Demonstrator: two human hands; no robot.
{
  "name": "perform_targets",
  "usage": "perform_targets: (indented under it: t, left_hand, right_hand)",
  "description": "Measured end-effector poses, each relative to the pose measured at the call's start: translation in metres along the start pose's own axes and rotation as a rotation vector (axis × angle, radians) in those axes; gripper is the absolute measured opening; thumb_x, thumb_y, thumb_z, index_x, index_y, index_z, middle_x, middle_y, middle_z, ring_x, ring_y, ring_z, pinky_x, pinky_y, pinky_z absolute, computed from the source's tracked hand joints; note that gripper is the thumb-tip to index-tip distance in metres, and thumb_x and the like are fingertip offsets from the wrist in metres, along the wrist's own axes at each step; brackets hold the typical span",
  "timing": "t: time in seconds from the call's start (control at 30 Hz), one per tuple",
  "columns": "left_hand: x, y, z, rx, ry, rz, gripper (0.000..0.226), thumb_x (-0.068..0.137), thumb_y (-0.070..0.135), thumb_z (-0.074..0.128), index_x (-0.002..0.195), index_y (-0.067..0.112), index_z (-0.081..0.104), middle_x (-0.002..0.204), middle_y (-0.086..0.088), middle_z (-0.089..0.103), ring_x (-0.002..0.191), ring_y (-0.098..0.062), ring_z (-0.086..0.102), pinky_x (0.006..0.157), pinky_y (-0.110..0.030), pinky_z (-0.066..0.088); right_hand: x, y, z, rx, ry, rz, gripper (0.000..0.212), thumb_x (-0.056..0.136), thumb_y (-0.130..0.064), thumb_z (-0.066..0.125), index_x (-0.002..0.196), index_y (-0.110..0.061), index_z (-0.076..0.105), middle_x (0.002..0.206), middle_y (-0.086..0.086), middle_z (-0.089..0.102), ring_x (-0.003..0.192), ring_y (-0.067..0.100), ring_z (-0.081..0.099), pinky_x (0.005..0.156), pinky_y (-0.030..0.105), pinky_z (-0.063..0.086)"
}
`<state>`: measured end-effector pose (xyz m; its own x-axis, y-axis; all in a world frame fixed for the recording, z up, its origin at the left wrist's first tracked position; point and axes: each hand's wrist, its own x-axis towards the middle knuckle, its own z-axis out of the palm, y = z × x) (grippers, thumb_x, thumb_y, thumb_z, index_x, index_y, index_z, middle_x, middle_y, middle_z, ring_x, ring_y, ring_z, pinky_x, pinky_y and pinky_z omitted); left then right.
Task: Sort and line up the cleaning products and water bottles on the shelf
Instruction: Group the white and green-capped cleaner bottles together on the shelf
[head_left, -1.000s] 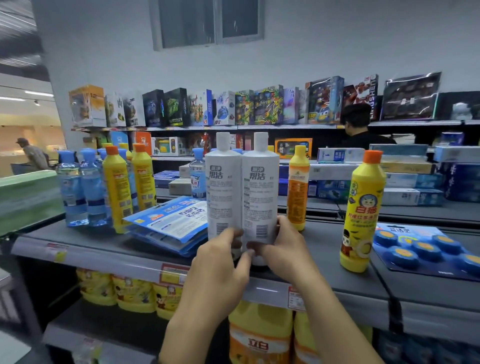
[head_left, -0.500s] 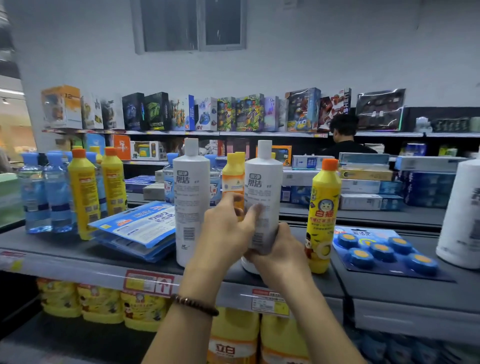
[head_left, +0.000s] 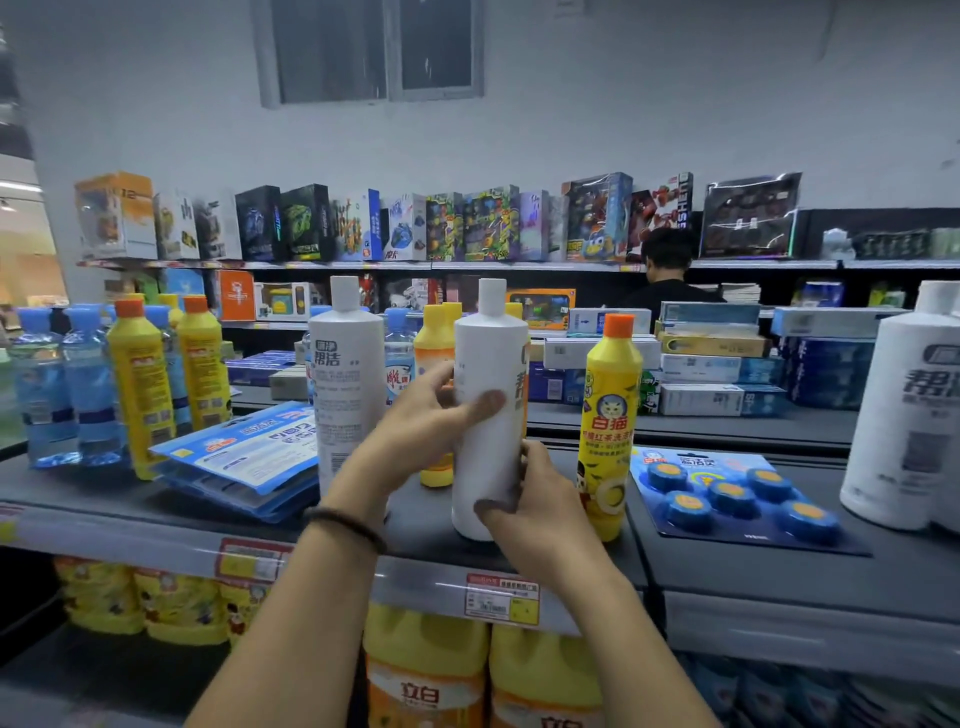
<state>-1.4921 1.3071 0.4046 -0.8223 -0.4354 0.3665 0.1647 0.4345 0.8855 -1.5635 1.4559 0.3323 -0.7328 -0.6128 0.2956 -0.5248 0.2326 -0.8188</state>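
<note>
1. Nearest, on the lower shelf, yellow detergent jugs are stood side by side.
2. The held white bottle is kept upright at centre, near the front edge of the grey shelf.
3. Its lower part is gripped by the right hand, and its middle is wrapped by the left hand.
4. Just right of it, a yellow orange-capped bottle is stood, with a blue tablet blister pack laid flat beyond.
5. To the left, a second white bottle is stood beside stacked blue packets.
6. Far left, water bottles are grouped.
</note>
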Motion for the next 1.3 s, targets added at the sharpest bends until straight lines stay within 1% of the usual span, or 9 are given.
perform_targets:
  t: [0.07,0.13,0.27,0.4,0.5,0.67,0.87,1.07,1.3]
  left_hand:
    - [-0.001,0.001,-0.007,-0.127,-0.128,-0.045,0.039,0.094,0.032,0.075,0.132,0.026,0.066,0.12,-0.003,0.08,0.112,-0.025,0.077,0.096,-0.045,0.064]
    - [-0.001,0.003,-0.007,-0.17,-0.133,-0.062,0.044,0.089,0.034,0.078,0.131,0.026,0.067,0.121,-0.004,0.08,0.11,-0.023,0.078,0.096,-0.044,0.064]
    - [-0.001,0.009,0.013,0.044,0.145,0.03,0.053,0.085,0.044,0.087,0.129,0.034,0.058,0.121,0.007,0.073,0.102,-0.009,0.073,0.08,-0.031,0.063]
    - [0.005,0.004,0.021,0.133,0.201,0.038,0.054,0.086,0.051,0.085,0.13,0.035,0.058,0.123,0.01,0.072,0.111,-0.013,0.069,0.095,-0.048,0.062]
    - [0.007,0.006,0.006,0.088,0.049,0.028,0.055,0.087,0.051,0.082,0.133,0.03,0.059,0.125,0.005,0.074,0.115,-0.018,0.072,0.097,-0.052,0.063]
    - [0.005,0.005,-0.012,-0.044,-0.148,0.025,0.061,0.088,0.045,0.076,0.142,0.024,0.056,0.129,-0.002,0.076,0.118,-0.022,0.075,0.1,-0.052,0.062]
    - [0.004,-0.006,-0.002,0.007,-0.001,0.126,0.055,0.086,0.048,0.084,0.133,0.028,0.063,0.123,0.005,0.076,0.12,-0.018,0.07,0.095,-0.051,0.064]
    - [0.003,-0.004,-0.007,-0.067,0.04,0.156,0.04,0.088,0.025,0.087,0.124,0.026,0.069,0.111,0.006,0.079,0.109,-0.021,0.075,0.089,-0.055,0.065]
    - [-0.013,0.043,-0.002,-0.215,0.069,0.286,0.053,0.079,0.04,0.088,0.123,0.019,0.07,0.112,-0.003,0.08,0.103,-0.026,0.078,0.084,-0.054,0.067]
  right_hand:
    - [0.0,0.002,0.001,-0.005,-0.001,-0.002,0.059,0.091,-0.027,0.079,0.137,-0.033,0.043,0.132,-0.007,0.065,0.116,0.017,0.066,0.087,0.031,0.059]
    - [0.001,0.002,0.007,-0.018,0.043,0.02,0.057,0.088,-0.033,0.083,0.13,-0.033,0.044,0.129,-0.007,0.064,0.115,0.019,0.065,0.09,0.039,0.061]
    - [-0.001,-0.003,0.022,-0.165,0.208,0.045,0.056,0.085,-0.046,0.082,0.121,-0.028,0.042,0.122,-0.003,0.061,0.112,0.025,0.063,0.086,0.042,0.058]
    - [-0.007,-0.002,0.029,-0.311,0.31,0.012,0.066,0.084,-0.054,0.083,0.127,-0.023,0.044,0.123,-0.002,0.057,0.115,0.024,0.06,0.087,0.037,0.052]
    - [-0.002,0.003,0.022,-0.251,0.217,0.022,0.067,0.078,-0.052,0.086,0.127,-0.028,0.048,0.117,-0.006,0.054,0.107,0.019,0.059,0.087,0.035,0.056]
    - [-0.001,0.001,0.013,-0.132,0.056,0.06,0.054,0.078,-0.041,0.085,0.119,-0.03,0.051,0.113,-0.009,0.068,0.1,0.015,0.067,0.08,0.033,0.059]
    - [-0.004,-0.003,0.02,-0.148,0.131,0.072,0.052,0.079,-0.038,0.087,0.116,-0.028,0.051,0.114,-0.007,0.07,0.1,0.016,0.069,0.075,0.029,0.058]
    - [-0.011,-0.007,0.022,-0.159,0.179,0.049,0.053,0.077,-0.04,0.091,0.113,-0.029,0.053,0.114,-0.009,0.07,0.102,0.013,0.069,0.08,0.03,0.062]
    - [-0.035,-0.022,-0.002,-0.115,0.349,-0.031,0.054,0.074,-0.044,0.092,0.117,-0.036,0.059,0.112,-0.016,0.063,0.101,0.006,0.06,0.071,0.015,0.046]
